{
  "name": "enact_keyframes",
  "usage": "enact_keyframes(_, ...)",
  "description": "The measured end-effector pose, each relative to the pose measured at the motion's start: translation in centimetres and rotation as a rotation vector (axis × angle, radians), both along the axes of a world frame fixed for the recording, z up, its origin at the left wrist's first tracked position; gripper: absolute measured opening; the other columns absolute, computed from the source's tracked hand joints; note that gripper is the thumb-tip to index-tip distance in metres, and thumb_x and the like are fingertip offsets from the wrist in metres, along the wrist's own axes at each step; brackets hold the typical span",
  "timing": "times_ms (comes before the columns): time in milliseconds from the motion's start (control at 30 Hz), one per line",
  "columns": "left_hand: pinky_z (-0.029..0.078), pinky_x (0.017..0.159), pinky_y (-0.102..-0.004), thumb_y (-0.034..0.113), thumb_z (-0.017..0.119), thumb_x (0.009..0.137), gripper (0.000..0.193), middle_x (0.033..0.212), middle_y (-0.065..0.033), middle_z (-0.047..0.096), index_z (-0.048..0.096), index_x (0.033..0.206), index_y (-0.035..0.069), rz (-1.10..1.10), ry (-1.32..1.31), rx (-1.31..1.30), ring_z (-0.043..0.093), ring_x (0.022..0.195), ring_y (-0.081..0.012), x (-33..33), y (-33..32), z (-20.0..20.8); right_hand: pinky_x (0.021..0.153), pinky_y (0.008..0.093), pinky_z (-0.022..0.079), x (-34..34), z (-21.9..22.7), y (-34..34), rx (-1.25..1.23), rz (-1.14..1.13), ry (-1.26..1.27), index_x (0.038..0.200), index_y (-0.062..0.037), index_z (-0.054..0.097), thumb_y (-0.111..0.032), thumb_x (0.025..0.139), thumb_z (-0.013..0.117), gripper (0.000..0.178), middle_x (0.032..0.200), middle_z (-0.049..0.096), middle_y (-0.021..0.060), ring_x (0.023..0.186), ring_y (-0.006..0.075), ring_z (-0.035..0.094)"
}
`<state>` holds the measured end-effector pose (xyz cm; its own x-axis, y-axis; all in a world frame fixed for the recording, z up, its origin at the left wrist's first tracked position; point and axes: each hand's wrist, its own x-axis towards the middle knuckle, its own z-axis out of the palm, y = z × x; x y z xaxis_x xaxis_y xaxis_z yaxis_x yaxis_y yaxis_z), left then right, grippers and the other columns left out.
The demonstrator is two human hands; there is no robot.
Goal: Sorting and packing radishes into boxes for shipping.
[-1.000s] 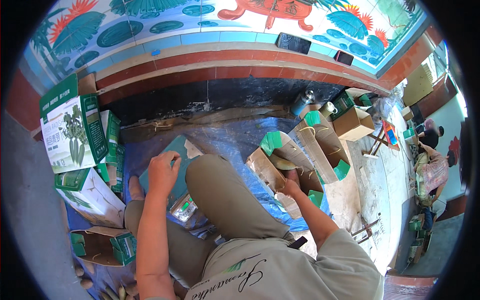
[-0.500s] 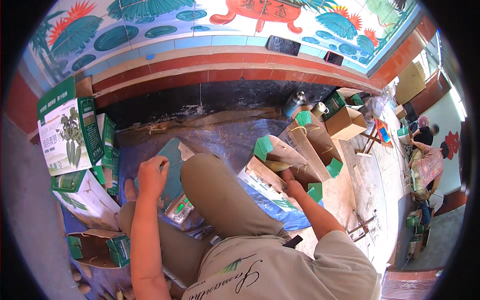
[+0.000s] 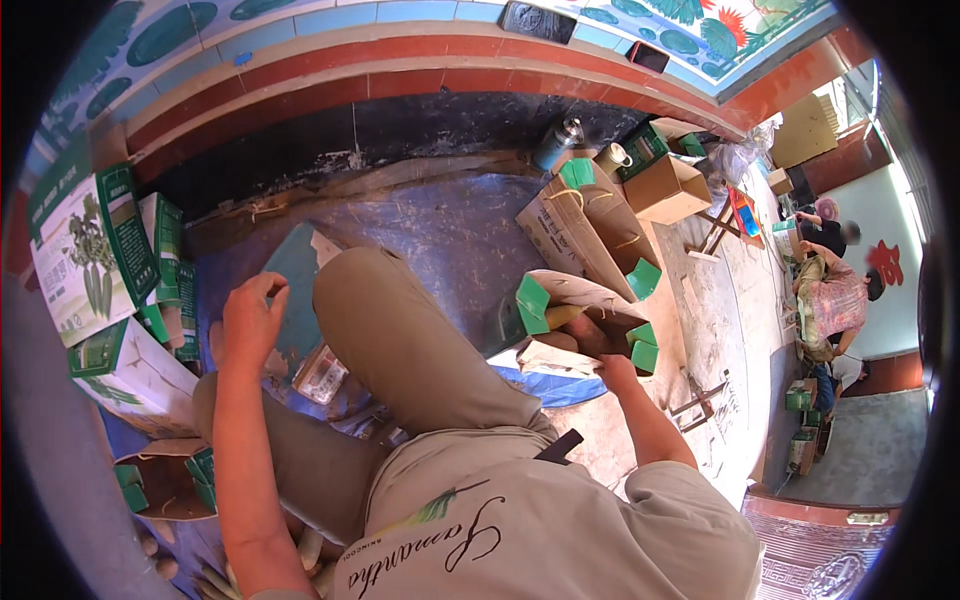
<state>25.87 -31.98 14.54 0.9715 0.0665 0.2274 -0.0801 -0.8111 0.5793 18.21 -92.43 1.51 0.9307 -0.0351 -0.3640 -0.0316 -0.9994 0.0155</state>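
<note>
My right hand [image 3: 619,374] is closed on the near right edge of an open carton [image 3: 557,361] with green flaps. Inside lie elongated root vegetables [image 3: 577,331], one yellowish and one reddish brown; the carton walls partly hide them. Some of my right fingers are out of sight behind the rim. My left hand [image 3: 254,306] hovers left of my raised knee with its fingers loosely curled, and nothing shows in it. Below it is a small clear box [image 3: 320,375], beside a worn blue-green board [image 3: 290,258].
Another open carton [image 3: 560,232] stands behind the first. White-and-green cartons [image 3: 90,255] are stacked at left, above an open one [image 3: 165,485]. A blue flask [image 3: 552,150] and a cup [image 3: 612,158] stand by the wall. Two people [image 3: 832,300] work at far right.
The carton at my right hand has shifted right and nearer, away from its neighbour. My right hand has moved from inside it to its near edge. The whole view has tilted downward.
</note>
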Motion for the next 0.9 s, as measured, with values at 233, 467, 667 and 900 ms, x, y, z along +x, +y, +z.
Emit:
enact_keyframes(233,0.047,0.066,-0.0354,0.007,0.062,0.075,0.01,0.083,-0.0133,0.062,0.06,0.084,0.003,0.009,0.069,0.008,0.061,0.076,-0.0295,0.0,0.3,-0.7,0.07,0.0434,0.048,-3.8,0.0,-8.6,-0.122,-0.13,0.083,0.085,-0.0093,0.066,-0.028,0.071,0.067,0.024,0.082,0.063,0.0159,0.081,0.0338,0.06)
enact_keyframes(467,0.047,0.064,-0.0331,0.015,0.061,0.077,0.013,0.086,-0.0077,0.064,0.062,0.088,0.008,0.051,0.147,0.108,0.061,0.077,-0.0261,0.3,-0.1,-1.0,0.079,0.0417,0.048,-4.9,-0.9,-11.4,-0.283,-0.194,0.412,0.098,-0.0127,0.066,-0.02,0.07,0.063,0.029,0.099,0.063,0.014,0.094,0.0324,0.059)
enact_keyframes(667,0.047,0.064,-0.0332,0.014,0.061,0.077,0.012,0.086,-0.0073,0.064,0.062,0.087,0.008,0.059,0.159,0.148,0.062,0.078,-0.0255,-0.2,0.5,-1.1,0.077,0.0383,0.049,2.7,1.4,-10.4,-0.203,-0.176,0.603,0.079,-0.0131,0.068,-0.004,0.062,0.064,0.02,0.091,0.064,0.0122,0.092,0.0282,0.061)
enact_keyframes(900,0.048,0.066,-0.0337,0.011,0.063,0.074,0.012,0.082,-0.0095,0.064,0.062,0.086,0.006,0.047,0.142,0.13,0.062,0.076,-0.0264,0.0,0.0,-1.2,0.077,0.0416,0.046,13.8,4.7,-3.4,0.03,-0.195,-0.464,0.104,-0.0143,0.057,-0.017,0.075,0.058,0.029,0.096,0.06,0.012,0.089,0.0299,0.058)
